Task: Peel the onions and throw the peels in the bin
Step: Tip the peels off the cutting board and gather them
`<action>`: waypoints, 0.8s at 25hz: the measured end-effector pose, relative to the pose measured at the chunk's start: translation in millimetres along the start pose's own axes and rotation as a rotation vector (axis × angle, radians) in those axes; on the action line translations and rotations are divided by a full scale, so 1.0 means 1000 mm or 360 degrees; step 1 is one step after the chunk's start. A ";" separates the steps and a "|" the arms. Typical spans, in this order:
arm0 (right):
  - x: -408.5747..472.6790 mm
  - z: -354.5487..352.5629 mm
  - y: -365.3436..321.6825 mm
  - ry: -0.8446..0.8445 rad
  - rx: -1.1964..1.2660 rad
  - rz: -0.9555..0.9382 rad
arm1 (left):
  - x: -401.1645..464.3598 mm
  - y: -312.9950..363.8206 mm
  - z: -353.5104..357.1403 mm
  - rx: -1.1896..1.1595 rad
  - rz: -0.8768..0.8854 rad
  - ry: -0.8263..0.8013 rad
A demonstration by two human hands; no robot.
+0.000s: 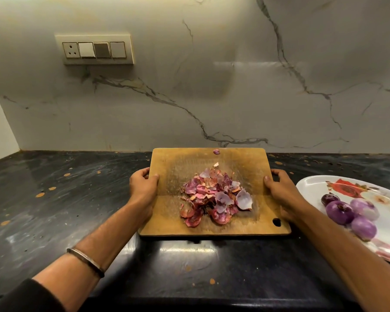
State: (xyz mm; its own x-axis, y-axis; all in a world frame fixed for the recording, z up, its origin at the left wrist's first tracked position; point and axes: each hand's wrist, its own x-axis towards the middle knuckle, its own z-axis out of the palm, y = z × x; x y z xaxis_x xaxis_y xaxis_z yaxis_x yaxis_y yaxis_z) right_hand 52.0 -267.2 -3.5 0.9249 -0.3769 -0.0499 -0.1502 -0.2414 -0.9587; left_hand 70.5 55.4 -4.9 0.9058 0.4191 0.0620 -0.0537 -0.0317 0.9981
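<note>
Nearest the camera, both forearms reach forward over the dark countertop (54, 212), a bangle (86, 262) on the left wrist. Left hand (143, 186) grips the left edge of the wooden cutting board (167, 221), thumb on top, fingers curled underneath. Right hand (279, 188) grasps the right edge the same way. Onion peels (214, 199) lie heaped mid-board. Peeled onions (351, 213) sit on the floral plate (313, 188) at right. Behind, a switch panel (95, 49) on the marble wall
</note>
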 end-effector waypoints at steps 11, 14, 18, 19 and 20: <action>0.002 0.003 -0.004 0.0241 0.0164 -0.0140 | 0.004 0.016 0.000 0.0394 0.0036 -0.0076; 0.002 0.003 -0.008 0.0274 0.0196 -0.0207 | 0.003 0.018 0.003 0.0349 0.0149 -0.0037; 0.003 0.002 -0.011 0.0320 0.0286 -0.0297 | 0.004 0.021 0.006 0.0252 0.0316 0.0020; 0.003 0.002 -0.011 0.0335 0.0298 -0.0324 | 0.005 0.022 0.006 0.0242 0.0352 0.0032; 0.003 0.002 -0.012 0.0347 0.0305 -0.0346 | 0.005 0.023 0.006 0.0234 0.0378 0.0036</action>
State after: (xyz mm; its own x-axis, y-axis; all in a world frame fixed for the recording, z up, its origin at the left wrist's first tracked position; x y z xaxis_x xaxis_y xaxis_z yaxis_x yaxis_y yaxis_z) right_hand 57.4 -264.0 7.1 0.8286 -0.5222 0.2020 0.1293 -0.1725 -0.9765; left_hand 76.5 51.3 18.1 0.8656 0.4040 0.2958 -0.2003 -0.2621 0.9440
